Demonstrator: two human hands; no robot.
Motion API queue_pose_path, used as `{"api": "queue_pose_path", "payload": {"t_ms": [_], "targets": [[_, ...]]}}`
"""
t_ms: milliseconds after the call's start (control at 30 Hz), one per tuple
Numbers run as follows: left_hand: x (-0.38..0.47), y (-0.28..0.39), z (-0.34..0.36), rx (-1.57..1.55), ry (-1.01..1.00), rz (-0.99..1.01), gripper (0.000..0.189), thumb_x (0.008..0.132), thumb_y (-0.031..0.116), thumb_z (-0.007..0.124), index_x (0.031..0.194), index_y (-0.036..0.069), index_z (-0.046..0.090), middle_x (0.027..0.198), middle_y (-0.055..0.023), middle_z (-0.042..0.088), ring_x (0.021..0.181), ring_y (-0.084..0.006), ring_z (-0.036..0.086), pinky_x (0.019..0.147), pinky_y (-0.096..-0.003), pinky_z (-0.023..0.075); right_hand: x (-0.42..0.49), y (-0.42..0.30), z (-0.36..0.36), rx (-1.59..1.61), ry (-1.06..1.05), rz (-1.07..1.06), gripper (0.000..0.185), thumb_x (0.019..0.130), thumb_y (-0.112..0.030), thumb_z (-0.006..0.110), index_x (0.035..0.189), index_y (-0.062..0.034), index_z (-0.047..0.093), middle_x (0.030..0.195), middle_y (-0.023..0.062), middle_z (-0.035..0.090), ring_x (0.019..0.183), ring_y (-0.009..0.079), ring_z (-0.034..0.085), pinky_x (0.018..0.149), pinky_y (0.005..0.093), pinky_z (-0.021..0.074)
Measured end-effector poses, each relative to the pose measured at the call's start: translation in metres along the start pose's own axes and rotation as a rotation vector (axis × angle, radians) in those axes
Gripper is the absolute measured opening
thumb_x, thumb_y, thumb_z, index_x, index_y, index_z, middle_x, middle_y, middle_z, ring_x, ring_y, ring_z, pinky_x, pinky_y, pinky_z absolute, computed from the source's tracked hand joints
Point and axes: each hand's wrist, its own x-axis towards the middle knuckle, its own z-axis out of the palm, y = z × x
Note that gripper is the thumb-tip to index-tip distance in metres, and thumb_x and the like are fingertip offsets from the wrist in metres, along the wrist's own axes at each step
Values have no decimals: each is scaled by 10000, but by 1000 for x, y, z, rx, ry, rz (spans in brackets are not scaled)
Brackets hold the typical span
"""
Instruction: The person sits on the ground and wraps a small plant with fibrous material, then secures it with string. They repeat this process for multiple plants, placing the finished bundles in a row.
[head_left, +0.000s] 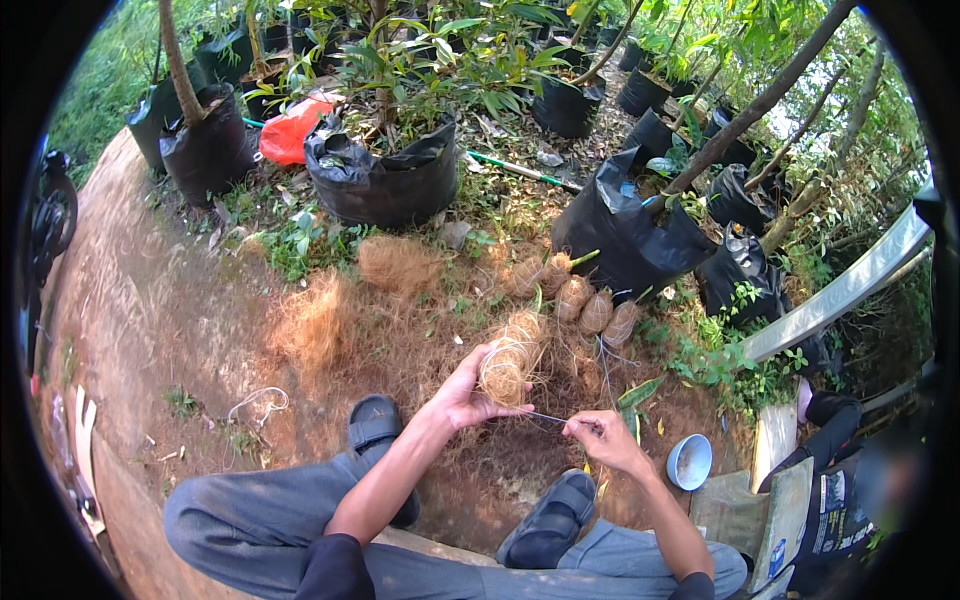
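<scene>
My left hand (471, 391) holds a roll of brown coconut fibre (516, 358) wound with pale string, tilted above the ground. A green leaf tip sticks out of its upper end. To the right, my right hand (600, 436) pinches the string (546, 416), which runs taut to the lower end of the roll. Just beyond lie several similar string-bound fibre bundles (573, 297) in a row, one with a green shoot. A green and yellow leaf (640, 393) lies beyond my right hand.
Loose fibre heaps (313, 322) lie ahead on the left. Black plant bags (381, 184) with small trees stand beyond, beside a red plastic bag (289, 135). A blue bowl (688, 462) sits at right, near wooden boards (731, 510) and another seated person (817, 420). Loose string (259, 401) lies left.
</scene>
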Motion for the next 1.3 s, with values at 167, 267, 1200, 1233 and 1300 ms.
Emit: {"api": "queue_pose_path", "payload": {"t_ms": [167,267,1200,1233,1300], "targets": [[8,-6,-1,-36,-32,-107,483,928,390,544,1315,116,453,1169,-157,579,1017,-358,597,908,-692,432,-5,1,-10,-272,22,-71,151,850,-97,566,844,-13,692,752,144,649,627,255,591,564,344,431],[14,-12,-2,-40,11,-93,473,942,391,521,1302,89,457,1144,-157,593,1005,-341,615,886,-642,482,-5,7,-2,-430,100,-288,142,842,-86,576,839,-11,697,833,135,651,782,295,622,683,362,473],[4,-31,17,423,248,303,516,925,425,543,1277,121,319,1285,-113,495,1114,-259,558,853,-502,499,22,-2,50,550,-29,-48,736,837,-234,709,1388,83,337,1366,199,457,1290,247,419,1120,374,269],[4,-31,18,420,245,331,515,926,422,545,1279,120,324,1281,-111,496,1114,-252,555,854,-494,497,29,-1,64,803,10,-105,713,798,-119,732,1372,79,358,1375,145,443,1267,206,418,1102,351,286],[2,-26,18,398,263,336,512,926,416,548,1283,116,335,1273,-107,498,1116,-237,548,855,-476,493,42,6,76,828,46,-164,703,787,-78,716,1379,39,356,1340,120,462,1251,197,427,1091,343,289]]}}
